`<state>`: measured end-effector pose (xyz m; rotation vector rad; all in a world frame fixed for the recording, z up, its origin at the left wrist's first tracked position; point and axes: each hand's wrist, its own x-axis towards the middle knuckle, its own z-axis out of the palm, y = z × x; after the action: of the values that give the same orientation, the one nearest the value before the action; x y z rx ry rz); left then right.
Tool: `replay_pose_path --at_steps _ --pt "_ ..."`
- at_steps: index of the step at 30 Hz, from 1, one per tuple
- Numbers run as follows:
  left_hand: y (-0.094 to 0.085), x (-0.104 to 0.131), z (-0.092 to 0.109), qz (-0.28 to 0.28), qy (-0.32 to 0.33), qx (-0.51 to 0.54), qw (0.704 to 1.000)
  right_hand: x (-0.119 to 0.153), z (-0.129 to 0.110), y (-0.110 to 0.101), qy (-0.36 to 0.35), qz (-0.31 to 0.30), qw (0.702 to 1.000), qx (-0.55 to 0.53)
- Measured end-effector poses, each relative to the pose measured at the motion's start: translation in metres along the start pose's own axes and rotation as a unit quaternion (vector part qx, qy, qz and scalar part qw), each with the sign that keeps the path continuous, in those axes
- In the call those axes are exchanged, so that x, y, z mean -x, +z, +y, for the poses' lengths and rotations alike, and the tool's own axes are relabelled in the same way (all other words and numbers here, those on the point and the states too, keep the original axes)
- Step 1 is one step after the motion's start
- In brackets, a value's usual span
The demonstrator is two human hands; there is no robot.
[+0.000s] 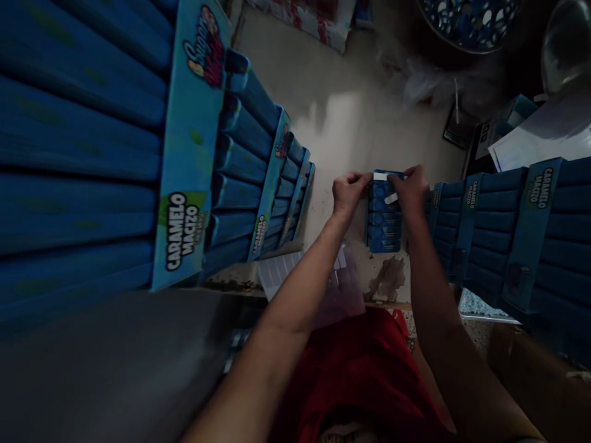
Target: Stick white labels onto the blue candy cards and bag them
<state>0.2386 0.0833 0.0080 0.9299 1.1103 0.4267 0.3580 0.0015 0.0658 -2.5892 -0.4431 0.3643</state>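
A small blue box [385,237] with a row of rounded compartments lies on the worktop between my hands. Across its far end runs a white sticker [380,176]. My left hand [347,195] is closed in a pinch, its fingertips at the sticker's left end. On the other side, my right hand [412,189] has its fingers pressed together over the box's far right corner. A second, short white strip [391,199] sticks out slantwise below those fingers, seemingly held in them. The fingertips partly cover the box's upper right.
Tall stacks of blue candy boxes [189,147] rise at left, with more stacks [521,227] at right. A clear plastic sheet [341,295] lies at the worktop's near edge. Behind are a phone-like dark object [456,126], white papers [545,141] and a patterned bowl [471,24].
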Motion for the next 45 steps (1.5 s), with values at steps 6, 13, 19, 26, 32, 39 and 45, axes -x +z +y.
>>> replay_pose_path --at_steps 6,13,19,26,32,39,45 --pt "-0.007 0.007 -0.009 0.118 -0.033 -0.06 0.991 -0.002 0.005 -0.011 0.054 -0.015 0.992 -0.113" --pt "-0.01 0.085 0.012 -0.059 -0.007 0.03 0.998 0.019 -0.006 -0.037 0.058 -0.031 0.966 -0.25" --pt "0.005 0.104 0.023 -0.16 -0.119 0.129 0.971 0.033 -0.02 -0.041 0.081 -0.114 0.931 -0.336" --pt "0.006 0.103 0.016 -0.164 -0.128 0.199 0.958 0.052 -0.035 -0.046 0.104 -0.155 0.902 -0.389" --pt "-0.018 0.098 0.023 -0.137 -0.109 0.161 0.971 0.054 -0.021 -0.057 0.103 -0.173 0.9 -0.387" --pt "-0.035 0.082 0.026 -0.1 -0.044 0.044 0.993 0.064 0.006 -0.055 0.044 -0.155 0.924 -0.346" --pt "-0.017 0.057 0.014 0.041 0.043 -0.141 0.988 0.054 0.002 -0.027 0.033 -0.059 0.967 -0.246"
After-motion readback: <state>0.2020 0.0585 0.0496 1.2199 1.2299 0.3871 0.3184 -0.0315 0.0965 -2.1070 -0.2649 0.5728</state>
